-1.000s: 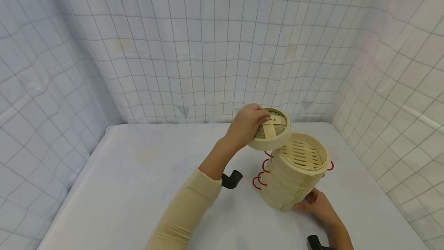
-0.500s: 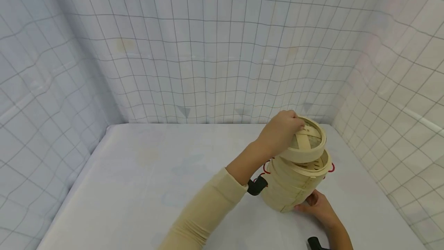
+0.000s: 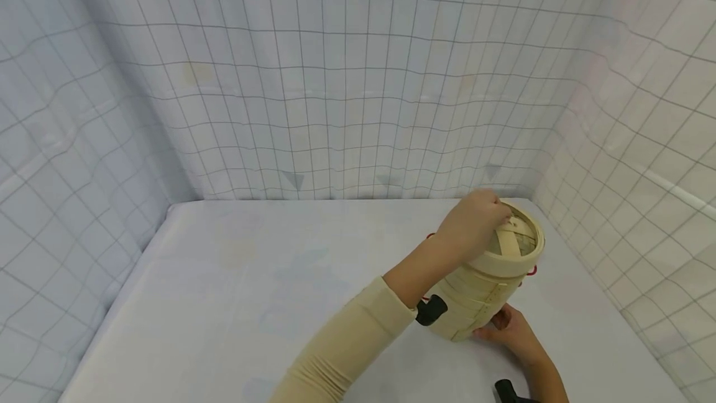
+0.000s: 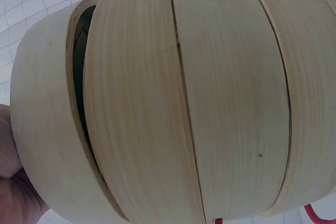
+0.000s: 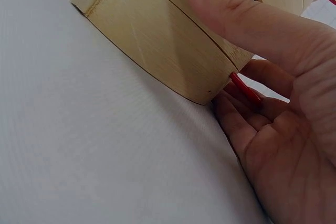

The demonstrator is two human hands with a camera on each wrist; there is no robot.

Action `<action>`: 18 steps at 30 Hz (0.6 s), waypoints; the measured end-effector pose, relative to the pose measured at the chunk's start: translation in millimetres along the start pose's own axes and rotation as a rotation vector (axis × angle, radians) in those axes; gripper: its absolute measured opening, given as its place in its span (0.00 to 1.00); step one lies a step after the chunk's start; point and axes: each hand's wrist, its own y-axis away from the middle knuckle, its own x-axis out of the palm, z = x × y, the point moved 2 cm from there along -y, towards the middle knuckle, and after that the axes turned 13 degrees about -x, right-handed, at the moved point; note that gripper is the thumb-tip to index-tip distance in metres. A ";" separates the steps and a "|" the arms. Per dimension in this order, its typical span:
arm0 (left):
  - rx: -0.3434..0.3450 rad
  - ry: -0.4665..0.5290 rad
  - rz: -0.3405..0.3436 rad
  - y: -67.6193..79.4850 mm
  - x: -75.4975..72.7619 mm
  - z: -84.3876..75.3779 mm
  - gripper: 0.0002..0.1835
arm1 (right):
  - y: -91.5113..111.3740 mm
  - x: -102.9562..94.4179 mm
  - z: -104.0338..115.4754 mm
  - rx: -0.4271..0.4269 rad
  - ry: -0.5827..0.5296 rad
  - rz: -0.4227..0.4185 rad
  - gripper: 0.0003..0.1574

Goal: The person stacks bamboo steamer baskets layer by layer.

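Note:
My left hand (image 3: 472, 222) grips the woven bamboo lid (image 3: 506, 264) by the crossed strap on its top. Beneath it stands a tall stack of bamboo steamer baskets (image 3: 475, 294) with red loop handles. In the left wrist view a dark wedge-shaped gap shows between the lid (image 4: 44, 108) and the top basket (image 4: 136, 103), so the lid sits slightly tilted there. Low on the stack, my right hand (image 3: 517, 331) steadies the bottom basket. The right wrist view has its thumb on the basket wall (image 5: 152, 40) and its fingers about a red handle (image 5: 245, 88).
The stack stands toward the right of a white-covered table (image 3: 235, 303). White grid-patterned curtains (image 3: 347, 92) enclose the back and both sides. A black wrist mount (image 3: 432, 310) on the left wrist is close to the stack's wall.
The left hand has carried the lid rightward from beside the stack onto its top, covering the slatted basket floor seen earlier. The right hand has stayed at the base.

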 end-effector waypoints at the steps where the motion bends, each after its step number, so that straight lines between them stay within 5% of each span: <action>1: -0.001 -0.004 0.003 0.0 1.0 -0.7 0.07 | -0.2 0.1 0.1 -0.006 0.002 0.000 0.40; 18: -0.025 -0.116 -0.040 6.8 6.6 -8.3 0.04 | 1.0 -0.4 -1.2 -0.003 0.024 -0.004 0.40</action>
